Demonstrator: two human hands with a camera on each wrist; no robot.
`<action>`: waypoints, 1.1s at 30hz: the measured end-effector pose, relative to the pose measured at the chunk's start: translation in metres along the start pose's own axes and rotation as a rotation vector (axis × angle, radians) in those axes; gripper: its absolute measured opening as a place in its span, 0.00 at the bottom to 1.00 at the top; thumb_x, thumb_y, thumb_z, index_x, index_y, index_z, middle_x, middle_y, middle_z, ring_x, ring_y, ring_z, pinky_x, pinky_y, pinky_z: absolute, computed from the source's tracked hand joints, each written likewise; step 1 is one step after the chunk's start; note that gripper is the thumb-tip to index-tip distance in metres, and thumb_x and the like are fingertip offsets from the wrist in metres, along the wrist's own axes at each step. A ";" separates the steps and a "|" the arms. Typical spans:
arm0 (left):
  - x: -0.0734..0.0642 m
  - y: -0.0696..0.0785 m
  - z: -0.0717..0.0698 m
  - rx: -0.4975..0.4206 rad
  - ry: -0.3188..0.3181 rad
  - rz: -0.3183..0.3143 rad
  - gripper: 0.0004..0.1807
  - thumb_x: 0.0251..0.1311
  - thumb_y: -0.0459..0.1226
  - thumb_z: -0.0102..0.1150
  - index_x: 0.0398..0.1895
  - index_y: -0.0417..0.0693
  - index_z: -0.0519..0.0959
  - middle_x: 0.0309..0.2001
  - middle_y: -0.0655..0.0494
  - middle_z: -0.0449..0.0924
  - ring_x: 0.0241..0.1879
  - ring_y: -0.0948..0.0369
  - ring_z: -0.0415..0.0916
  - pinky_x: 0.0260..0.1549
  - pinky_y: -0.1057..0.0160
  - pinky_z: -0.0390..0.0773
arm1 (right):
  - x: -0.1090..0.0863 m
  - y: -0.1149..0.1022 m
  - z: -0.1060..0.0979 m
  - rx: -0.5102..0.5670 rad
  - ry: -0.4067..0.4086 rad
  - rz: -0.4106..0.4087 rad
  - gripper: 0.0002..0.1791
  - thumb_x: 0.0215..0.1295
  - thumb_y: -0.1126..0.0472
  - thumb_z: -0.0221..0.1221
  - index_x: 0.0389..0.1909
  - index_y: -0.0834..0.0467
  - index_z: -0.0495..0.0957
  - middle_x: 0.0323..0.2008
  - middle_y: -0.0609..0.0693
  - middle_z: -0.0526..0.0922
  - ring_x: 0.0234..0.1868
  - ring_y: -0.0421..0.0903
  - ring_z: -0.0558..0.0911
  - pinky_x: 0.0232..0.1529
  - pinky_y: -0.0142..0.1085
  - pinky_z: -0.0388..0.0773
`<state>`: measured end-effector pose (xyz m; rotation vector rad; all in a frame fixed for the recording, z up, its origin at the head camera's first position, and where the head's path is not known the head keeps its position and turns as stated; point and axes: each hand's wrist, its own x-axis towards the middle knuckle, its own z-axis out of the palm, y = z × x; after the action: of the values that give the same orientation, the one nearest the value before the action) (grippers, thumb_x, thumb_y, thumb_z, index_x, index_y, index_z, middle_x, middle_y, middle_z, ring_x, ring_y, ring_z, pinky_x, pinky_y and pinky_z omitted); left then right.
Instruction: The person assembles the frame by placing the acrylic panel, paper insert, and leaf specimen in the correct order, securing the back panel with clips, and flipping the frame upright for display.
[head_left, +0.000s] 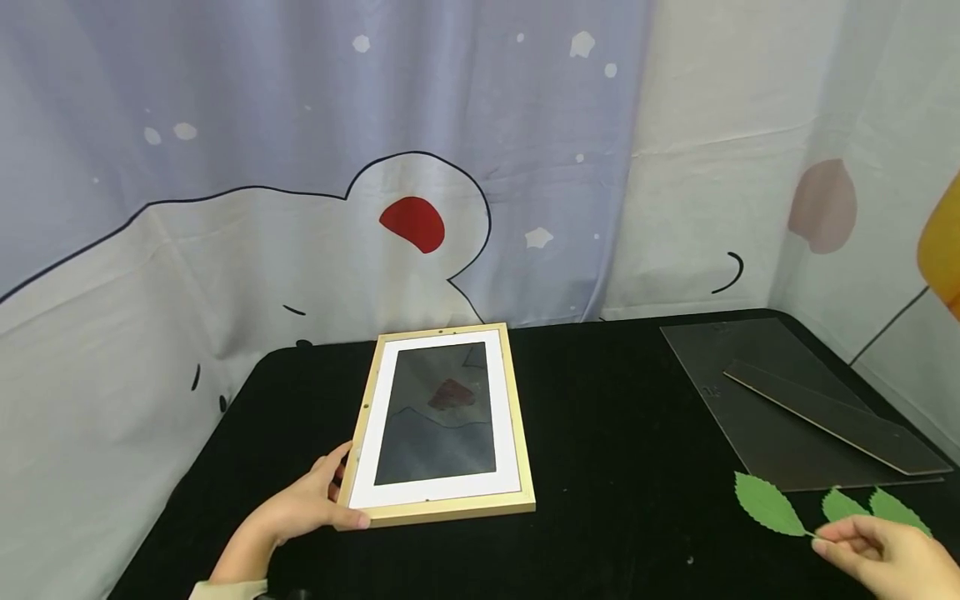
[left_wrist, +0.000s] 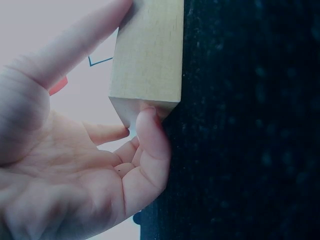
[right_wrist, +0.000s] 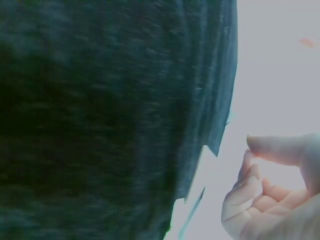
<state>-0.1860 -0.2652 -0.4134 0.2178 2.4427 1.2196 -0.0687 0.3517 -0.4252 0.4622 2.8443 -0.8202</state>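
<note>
A light wooden picture frame point(head_left: 528, 450) with a white mat point(head_left: 510, 467) and a dark glossy centre point(head_left: 438, 417) lies on the black cloth. My left hand point(head_left: 303, 500) grips its near left corner, thumb along the front edge and fingers at the left side. Up close in the left wrist view, my fingers point(left_wrist: 152, 140) curl against the end of the wooden frame point(left_wrist: 150, 55). On the right, my right hand point(head_left: 892, 554) pinches the stem of a green leaf point(head_left: 768, 504) between thumb and forefinger. In the right wrist view the fingertips of my right hand point(right_wrist: 270, 185) meet.
Two more green leaves, one of them point(head_left: 900, 508) farther right, show just behind my right hand. Beyond them lies a large dark board point(head_left: 757, 350) with a narrower dark panel point(head_left: 832, 412) across it. A printed curtain point(head_left: 300, 250) hangs along the table's back edge.
</note>
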 end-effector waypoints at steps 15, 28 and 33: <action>0.000 0.001 0.000 -0.008 0.010 -0.003 0.63 0.38 0.38 0.77 0.74 0.37 0.43 0.50 0.40 0.61 0.40 0.53 0.68 0.36 0.59 0.72 | 0.004 -0.053 -0.022 -0.067 0.127 -0.242 0.12 0.64 0.52 0.62 0.36 0.58 0.83 0.28 0.44 0.81 0.24 0.29 0.70 0.26 0.30 0.67; -0.002 0.001 0.000 0.003 0.015 -0.008 0.63 0.38 0.39 0.78 0.74 0.37 0.44 0.49 0.40 0.61 0.40 0.53 0.68 0.38 0.59 0.71 | 0.014 -0.097 -0.021 0.000 0.205 -0.399 0.07 0.60 0.59 0.65 0.33 0.59 0.83 0.22 0.43 0.77 0.21 0.32 0.68 0.24 0.30 0.65; -0.001 0.001 0.001 0.015 0.021 -0.014 0.63 0.37 0.39 0.78 0.74 0.38 0.45 0.49 0.41 0.62 0.40 0.53 0.68 0.38 0.59 0.71 | 0.020 -0.110 -0.022 0.015 0.205 -0.440 0.07 0.60 0.58 0.66 0.34 0.58 0.84 0.23 0.43 0.79 0.22 0.32 0.70 0.25 0.30 0.66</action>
<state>-0.1849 -0.2640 -0.4127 0.1925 2.4681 1.2034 -0.1253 0.2805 -0.3570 -0.0946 3.1864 -0.9061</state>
